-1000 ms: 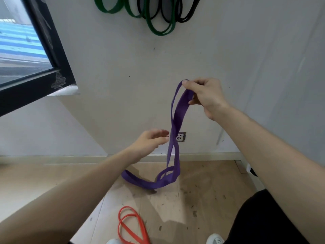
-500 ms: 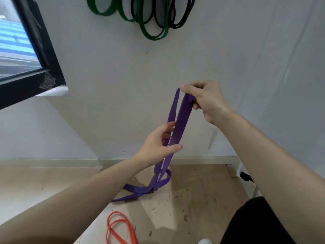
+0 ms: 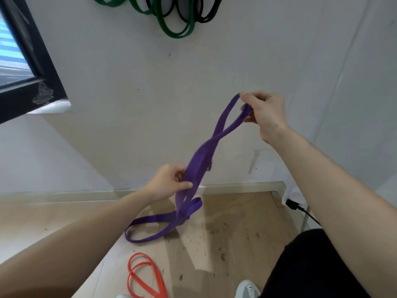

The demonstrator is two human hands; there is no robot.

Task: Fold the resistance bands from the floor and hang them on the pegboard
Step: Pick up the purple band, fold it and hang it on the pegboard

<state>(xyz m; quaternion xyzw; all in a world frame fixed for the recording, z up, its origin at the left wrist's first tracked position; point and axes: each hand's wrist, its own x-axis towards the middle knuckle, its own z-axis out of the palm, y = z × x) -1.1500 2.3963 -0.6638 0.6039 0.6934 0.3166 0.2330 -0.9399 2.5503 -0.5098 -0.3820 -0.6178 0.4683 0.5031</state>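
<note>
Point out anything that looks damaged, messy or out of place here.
The window frame's lower corner is chipped, with a torn grey patch. Dark specks and scuffs litter the wooden floor. The orange band lies loose on that floor, unfolded. The purple band is twisted between both hands.

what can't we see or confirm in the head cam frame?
- Pegboard and pegs: cut off by the top edge; only the lower loops of the green bands and black bands show.
- Purple band: motion-blurred between left hand and right hand, so the fold count is unclear.
- Orange band: its near end is cut off by the bottom edge.
</note>
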